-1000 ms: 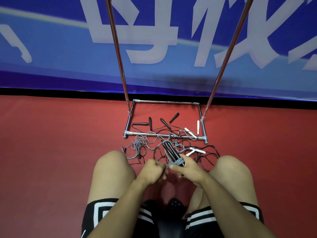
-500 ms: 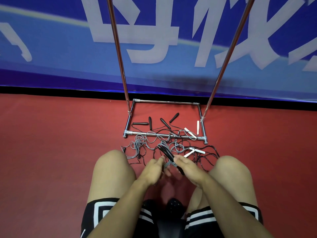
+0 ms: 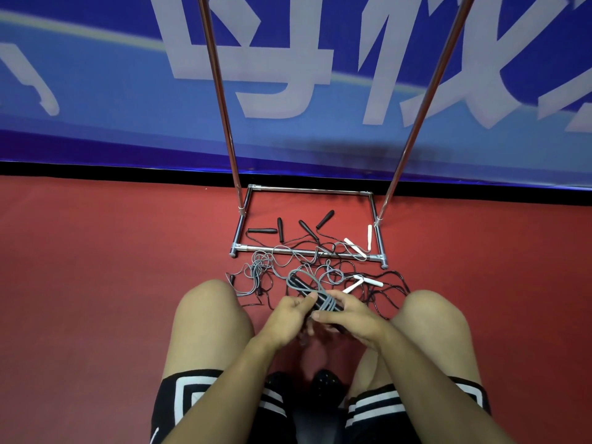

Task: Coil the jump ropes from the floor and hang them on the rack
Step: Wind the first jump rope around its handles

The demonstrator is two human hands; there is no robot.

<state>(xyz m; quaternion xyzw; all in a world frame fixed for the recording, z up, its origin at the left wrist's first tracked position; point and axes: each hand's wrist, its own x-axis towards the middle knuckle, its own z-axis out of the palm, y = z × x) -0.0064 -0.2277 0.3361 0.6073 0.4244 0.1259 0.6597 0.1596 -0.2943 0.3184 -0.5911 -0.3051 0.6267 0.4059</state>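
Observation:
I squat on a red floor with both hands together between my knees. My right hand (image 3: pixel 350 318) grips the black handles of a grey jump rope (image 3: pixel 322 301), whose cord is wound round them. My left hand (image 3: pixel 286 318) pinches the same bundle from the left. A loop of grey cord (image 3: pixel 293 277) stands up past the handles. More ropes lie tangled in front: grey cord (image 3: pixel 256 274), black handles (image 3: pixel 262 231), white handles (image 3: pixel 355 248). The metal rack (image 3: pixel 307 251) stands just beyond them.
The rack's two slanted poles (image 3: pixel 221 100) rise toward the top of the view against a blue banner wall (image 3: pixel 96 91). Its base frame lies on the floor with rope ends across it. My bare knees (image 3: pixel 208 312) flank the pile.
The handle bundle has tilted from upright toward the left. More grey cord is wrapped round it, and my hands have closed in on it.

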